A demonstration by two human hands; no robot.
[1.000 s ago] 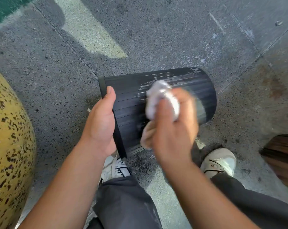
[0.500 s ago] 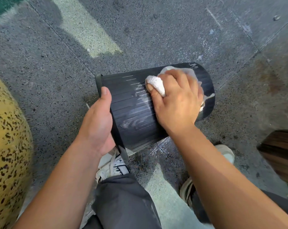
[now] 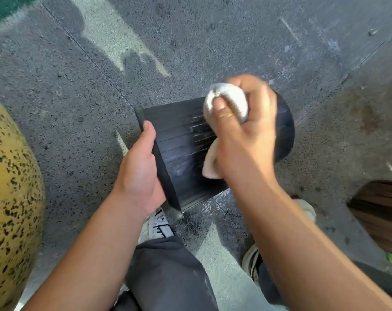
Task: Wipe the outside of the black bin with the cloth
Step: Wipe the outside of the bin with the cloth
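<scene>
Head camera looks straight down and the black bin (image 3: 181, 149) lies on its side above the grey speckled floor (image 3: 213, 41), just ahead of the person's white shoes (image 3: 155, 225). The left hand (image 3: 138, 173) clamps the rim at the open end, thumb laid along the edge, fingers hidden behind it. The right hand (image 3: 244, 131) squeezes a bunched white cloth (image 3: 226, 102) in curled fingers, hard against the ribbed wall near the closed base. That hand is blurred, so exactly where cloth meets plastic is hard to read.

The risks, as I judge them: it's a round body held at one end only, so a firm stroke could roll or twist it out of the left hand's hold. The cloth's loose tail hanging below the palm could drag on the dirty floor and smear grime back on. The underside looks easy to miss without turning the bin.

Its long axis runs left to right, tilting slightly away, mouth toward the left hand, base pointing right.
</scene>
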